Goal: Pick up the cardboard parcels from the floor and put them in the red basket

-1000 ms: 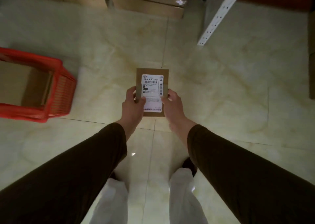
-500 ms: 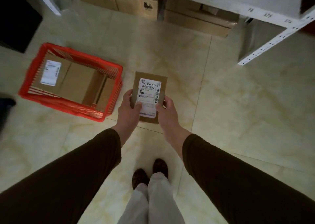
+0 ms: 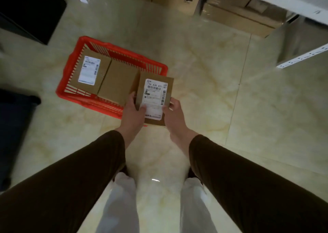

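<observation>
Labelled parcel (image 3: 154, 97) pinched at near corners by left hand (image 3: 132, 114) and right hand (image 3: 174, 114), label up; held over red basket (image 3: 74, 67) near-right corner, likely for lowering beside two parcels (image 3: 104, 78) inside.

Basket (image 3: 160, 67) on the floor (image 3: 204, 76), ahead and left of the person; inside it, two parcels side by side, labelled parcel (image 3: 92, 71) to the left, plain parcel (image 3: 118, 82) touching it on the right. Held parcel (image 3: 156, 97) between left hand (image 3: 132, 115) and right hand (image 3: 174, 116), its far left corner overlapping the basket's near right corner. Shelving (image 3: 284, 0) at far right, stacked cartons (image 3: 237, 12) on the floor beneath it.
</observation>
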{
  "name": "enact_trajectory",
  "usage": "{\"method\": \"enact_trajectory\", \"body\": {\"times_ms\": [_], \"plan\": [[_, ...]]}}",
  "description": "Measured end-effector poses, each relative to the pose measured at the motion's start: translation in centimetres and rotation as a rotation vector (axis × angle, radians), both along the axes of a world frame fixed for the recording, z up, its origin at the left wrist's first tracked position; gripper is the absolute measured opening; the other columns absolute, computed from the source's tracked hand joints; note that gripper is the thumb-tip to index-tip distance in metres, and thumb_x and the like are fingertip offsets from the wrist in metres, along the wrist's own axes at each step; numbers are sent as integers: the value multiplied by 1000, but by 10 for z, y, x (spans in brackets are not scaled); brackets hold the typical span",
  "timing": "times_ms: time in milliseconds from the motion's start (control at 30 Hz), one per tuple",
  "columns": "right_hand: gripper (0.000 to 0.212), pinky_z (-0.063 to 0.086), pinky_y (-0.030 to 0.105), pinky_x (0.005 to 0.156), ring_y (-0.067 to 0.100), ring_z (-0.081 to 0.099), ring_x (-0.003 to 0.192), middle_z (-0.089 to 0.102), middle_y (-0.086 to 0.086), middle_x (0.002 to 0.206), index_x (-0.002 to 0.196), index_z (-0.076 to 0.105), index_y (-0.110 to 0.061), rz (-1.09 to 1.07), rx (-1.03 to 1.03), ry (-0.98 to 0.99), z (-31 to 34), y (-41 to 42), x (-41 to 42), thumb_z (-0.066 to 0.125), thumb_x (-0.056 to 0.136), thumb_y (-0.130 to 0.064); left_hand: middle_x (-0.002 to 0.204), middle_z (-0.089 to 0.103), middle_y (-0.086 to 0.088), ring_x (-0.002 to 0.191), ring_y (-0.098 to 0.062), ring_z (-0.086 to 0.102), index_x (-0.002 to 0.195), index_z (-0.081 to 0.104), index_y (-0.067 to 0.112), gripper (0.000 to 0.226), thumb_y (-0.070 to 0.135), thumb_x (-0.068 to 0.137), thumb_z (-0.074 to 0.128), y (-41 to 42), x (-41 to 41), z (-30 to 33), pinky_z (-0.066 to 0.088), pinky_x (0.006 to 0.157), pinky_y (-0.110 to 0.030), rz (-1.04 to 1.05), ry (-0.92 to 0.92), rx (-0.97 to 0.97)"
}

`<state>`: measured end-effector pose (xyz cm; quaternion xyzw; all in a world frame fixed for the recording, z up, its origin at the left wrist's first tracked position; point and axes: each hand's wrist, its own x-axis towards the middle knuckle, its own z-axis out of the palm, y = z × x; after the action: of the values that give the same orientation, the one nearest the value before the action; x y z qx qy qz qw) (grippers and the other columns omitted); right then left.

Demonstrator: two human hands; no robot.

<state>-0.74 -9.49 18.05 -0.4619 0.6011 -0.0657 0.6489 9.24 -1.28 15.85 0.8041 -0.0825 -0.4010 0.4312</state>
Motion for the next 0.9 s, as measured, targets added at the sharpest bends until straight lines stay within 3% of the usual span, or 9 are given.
{"method": "enact_trajectory", "body": {"times_ms": [167,300,467,600,667,767,900], "plan": [[42,56,36,93,21,63,116,62,-1,126,139,42,-13,-23,63,-58,-7,37,56,46,99,-4,122,60,4,109,-17,60,142,43,17,44,12,100,53,35,61,-3,47,82,-25,-93,-27,83],[53,58,46,91,25,65,116,63,1,134,148,36,-24,-33,122,-56,-17,46,87,48,99,-6,123,60,4,111,-18,60,143,44,21,46,10,99,53,48,95,-15,49,87,-30,-105,15,127],[80,55,51,95,26,60,125,53,-2,147,157,4,-39,84,64,-15,-18,35,117,51,99,-11,125,53,9,114,-18,55,150,36,29,55,10,101,52,45,131,-21,47,92,-32,-148,99,161],[95,58,55,87,28,65,115,53,1,145,149,-11,-56,105,64,33,-22,28,134,57,97,-14,126,57,5,107,-20,62,145,42,33,49,16,100,54,38,164,-18,57,77,-34,-235,101,190],[87,63,47,76,30,68,108,57,6,140,153,-4,-49,73,123,24,-23,25,137,54,100,-13,130,58,0,106,-22,65,139,49,39,52,33,89,63,34,184,-22,61,77,-40,-317,69,223],[61,64,36,65,34,68,108,58,11,136,149,19,-30,-108,193,15,-25,25,140,51,102,-9,126,59,-2,103,-22,69,127,58,43,65,60,64,64,33,221,-66,62,77,-39,-448,-24,261],[41,64,31,62,29,75,93,64,11,122,134,30,-23,-344,216,28,-32,35,143,54,102,-13,118,66,4,98,-14,68,127,59,29,47,42,84,73,7,232,-31,60,79,-35,-527,-68,220]]}}
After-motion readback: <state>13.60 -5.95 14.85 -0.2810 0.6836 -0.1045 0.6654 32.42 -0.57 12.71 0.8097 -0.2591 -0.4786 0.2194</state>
